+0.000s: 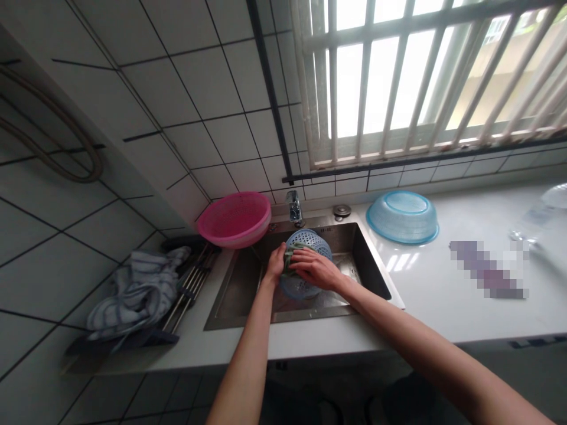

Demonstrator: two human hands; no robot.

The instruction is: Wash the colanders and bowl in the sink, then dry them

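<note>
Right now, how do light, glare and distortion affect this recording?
Head view: the white-barred window is overexposed, its glare streaking the glossy white countertop; white wall tiles slant, perhaps from lens distortion; a pixelated patch masks something; the small green bundle under the right hand lacks detail.

Sink (225,304): metal, dull sheen. Faucet (293,206): shiny chrome-look metal. Colander (310,238): perforated plastic, smooth. Pink basket (234,219): plastic, slightly glossy. Blue basin (402,218): translucent plastic, glossy. Counter (443,319): smooth, high gloss, reflects window light. Wall tiles (195,77): smooth, low sheen. Striped cloth (137,289): soft fabric, matt, crumpled. Rack rods (188,286): shiny metal. Bottle (543,211): clear plastic-looking, glossy.
</note>
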